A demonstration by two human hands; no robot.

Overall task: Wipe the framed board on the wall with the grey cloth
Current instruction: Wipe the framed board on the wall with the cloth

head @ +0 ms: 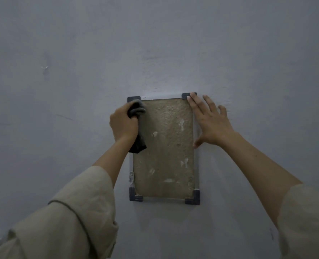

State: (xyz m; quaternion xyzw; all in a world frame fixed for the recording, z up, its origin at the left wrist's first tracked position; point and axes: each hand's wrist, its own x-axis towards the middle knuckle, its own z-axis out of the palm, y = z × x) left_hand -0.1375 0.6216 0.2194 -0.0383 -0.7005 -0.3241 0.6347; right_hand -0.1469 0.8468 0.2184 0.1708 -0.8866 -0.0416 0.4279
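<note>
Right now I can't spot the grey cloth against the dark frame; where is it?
In the head view the grey cloth is bunched in the left hand at the upper left corner of the framed board, its tail hanging down the left edge.

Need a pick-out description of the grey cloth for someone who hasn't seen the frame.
On the grey wall hangs one upright framed board with a brown, patchy face and dark corner caps. At its top left corner, the left hand holds the grey cloth bunched in its grip, a tail hanging down past the wrist. It is the only dark, soft thing there; the right hand lies flat and bare.
</note>
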